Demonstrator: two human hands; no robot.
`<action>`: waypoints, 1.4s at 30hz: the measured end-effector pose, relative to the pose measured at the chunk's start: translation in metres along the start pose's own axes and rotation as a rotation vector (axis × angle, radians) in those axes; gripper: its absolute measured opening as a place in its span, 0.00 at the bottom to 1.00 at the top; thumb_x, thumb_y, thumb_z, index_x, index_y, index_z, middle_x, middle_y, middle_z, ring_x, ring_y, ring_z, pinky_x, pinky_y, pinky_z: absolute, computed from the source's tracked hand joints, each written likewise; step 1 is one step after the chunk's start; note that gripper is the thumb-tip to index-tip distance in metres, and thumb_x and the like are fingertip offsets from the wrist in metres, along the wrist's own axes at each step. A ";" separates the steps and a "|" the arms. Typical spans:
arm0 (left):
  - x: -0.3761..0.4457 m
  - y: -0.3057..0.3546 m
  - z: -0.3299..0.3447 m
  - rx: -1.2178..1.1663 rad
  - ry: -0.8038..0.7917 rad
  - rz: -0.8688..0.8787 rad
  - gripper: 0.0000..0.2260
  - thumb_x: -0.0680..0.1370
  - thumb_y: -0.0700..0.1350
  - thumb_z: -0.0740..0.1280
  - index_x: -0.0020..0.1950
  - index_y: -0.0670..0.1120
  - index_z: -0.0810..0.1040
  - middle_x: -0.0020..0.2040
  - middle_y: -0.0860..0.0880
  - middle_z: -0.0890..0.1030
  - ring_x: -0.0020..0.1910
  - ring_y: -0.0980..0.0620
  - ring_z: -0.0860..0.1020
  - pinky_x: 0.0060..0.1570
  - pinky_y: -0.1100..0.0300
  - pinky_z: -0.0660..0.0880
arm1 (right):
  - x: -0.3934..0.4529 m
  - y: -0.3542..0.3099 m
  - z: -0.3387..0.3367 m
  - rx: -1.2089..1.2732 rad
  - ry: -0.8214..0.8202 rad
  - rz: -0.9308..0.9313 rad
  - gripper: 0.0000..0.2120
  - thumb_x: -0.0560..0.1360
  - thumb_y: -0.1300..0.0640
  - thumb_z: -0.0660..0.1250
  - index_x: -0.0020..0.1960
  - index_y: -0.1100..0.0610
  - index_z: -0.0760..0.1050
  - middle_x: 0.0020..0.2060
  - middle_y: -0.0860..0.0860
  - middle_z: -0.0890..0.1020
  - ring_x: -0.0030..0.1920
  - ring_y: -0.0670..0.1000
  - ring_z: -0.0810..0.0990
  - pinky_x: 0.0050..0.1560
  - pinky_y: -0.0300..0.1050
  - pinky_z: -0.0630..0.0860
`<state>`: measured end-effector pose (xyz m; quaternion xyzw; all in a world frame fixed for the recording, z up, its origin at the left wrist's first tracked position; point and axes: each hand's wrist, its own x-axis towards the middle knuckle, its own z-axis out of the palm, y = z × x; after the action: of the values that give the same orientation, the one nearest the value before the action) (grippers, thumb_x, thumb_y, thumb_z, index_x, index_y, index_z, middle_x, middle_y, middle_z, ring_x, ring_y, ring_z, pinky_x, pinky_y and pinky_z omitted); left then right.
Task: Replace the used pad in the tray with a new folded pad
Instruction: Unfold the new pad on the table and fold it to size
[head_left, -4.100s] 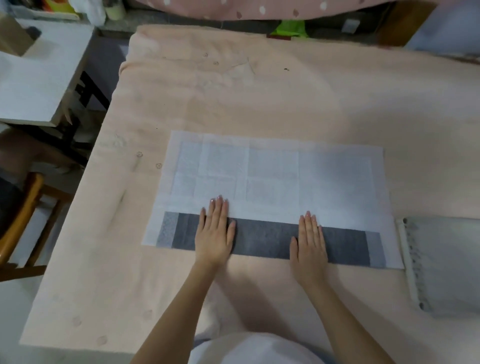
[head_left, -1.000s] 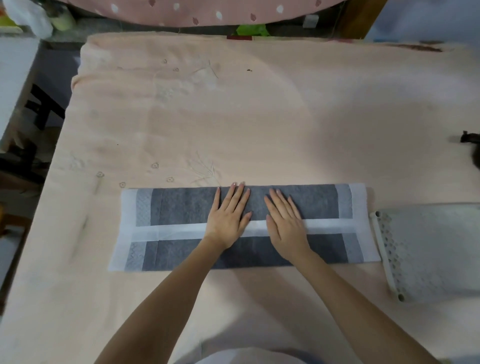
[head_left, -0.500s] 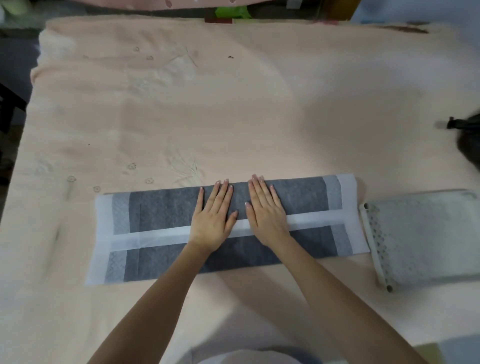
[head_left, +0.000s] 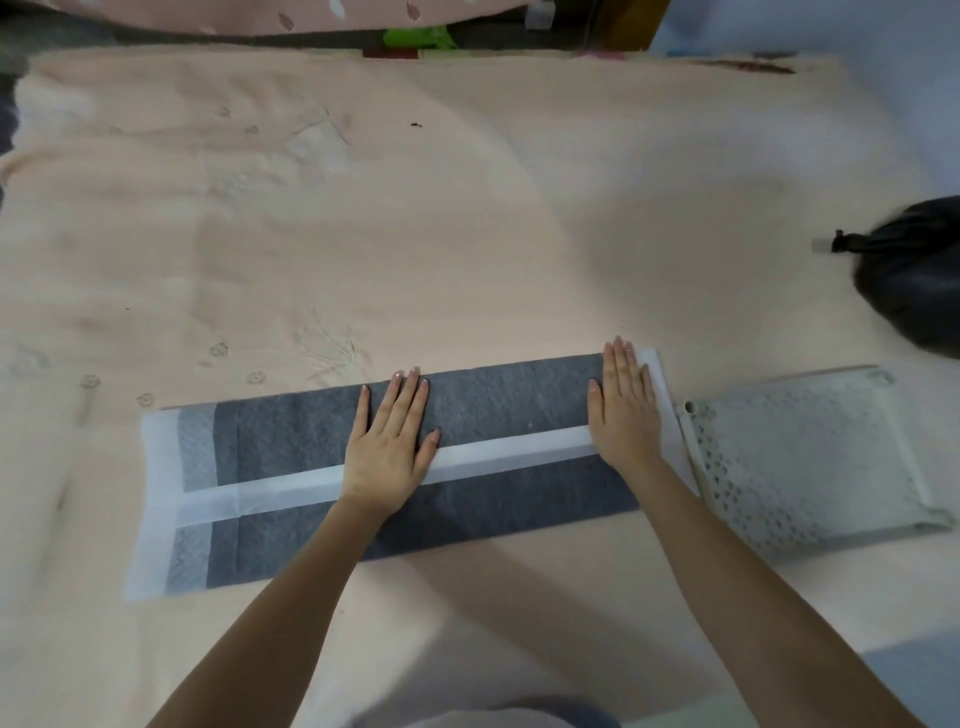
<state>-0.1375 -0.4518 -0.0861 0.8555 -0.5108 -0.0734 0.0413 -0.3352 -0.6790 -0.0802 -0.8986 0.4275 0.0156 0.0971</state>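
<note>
The new pad (head_left: 291, 447) lies folded into a long grey strip with white borders on the peach-covered table. Both long sides are turned in, and a white band runs between the two grey flaps. My left hand (head_left: 389, 441) lies flat with straight fingers on the strip's middle. My right hand (head_left: 623, 410) lies flat on the strip's right end, fingertips at the far edge. A pale green tray (head_left: 810, 462) with a perforated wall sits just right of the pad's end.
A tied black plastic bag (head_left: 914, 270) lies at the right edge, beyond the tray. The peach cloth (head_left: 415, 234) covers the whole table. Pink dotted fabric and a green item lie past the far edge.
The pad went from spread open with one edge folded to a narrow strip. In the last half second my right hand slid from the middle to the right end; the left stayed put.
</note>
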 end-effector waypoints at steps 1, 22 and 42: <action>0.000 0.000 0.000 -0.002 0.002 0.001 0.28 0.80 0.56 0.45 0.76 0.43 0.57 0.76 0.47 0.58 0.76 0.48 0.55 0.73 0.44 0.51 | 0.001 0.002 0.000 -0.005 -0.004 0.012 0.26 0.83 0.53 0.46 0.77 0.62 0.45 0.77 0.56 0.48 0.77 0.51 0.44 0.76 0.51 0.43; 0.000 -0.002 0.006 -0.017 0.052 0.006 0.28 0.80 0.56 0.47 0.76 0.43 0.57 0.76 0.47 0.57 0.76 0.49 0.54 0.74 0.45 0.50 | 0.011 0.013 -0.004 -0.015 -0.053 0.074 0.28 0.82 0.48 0.40 0.76 0.62 0.40 0.77 0.57 0.42 0.76 0.53 0.40 0.77 0.51 0.42; -0.003 -0.002 -0.002 -0.137 0.046 0.033 0.24 0.81 0.53 0.50 0.75 0.43 0.61 0.75 0.47 0.61 0.75 0.49 0.57 0.73 0.44 0.56 | -0.032 -0.154 0.036 -0.081 -0.051 -0.416 0.26 0.81 0.50 0.41 0.76 0.61 0.50 0.76 0.55 0.54 0.77 0.52 0.48 0.76 0.51 0.45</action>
<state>-0.1368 -0.4482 -0.0844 0.8437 -0.5175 -0.0877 0.1125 -0.2347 -0.5532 -0.0874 -0.9701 0.2290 0.0353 0.0727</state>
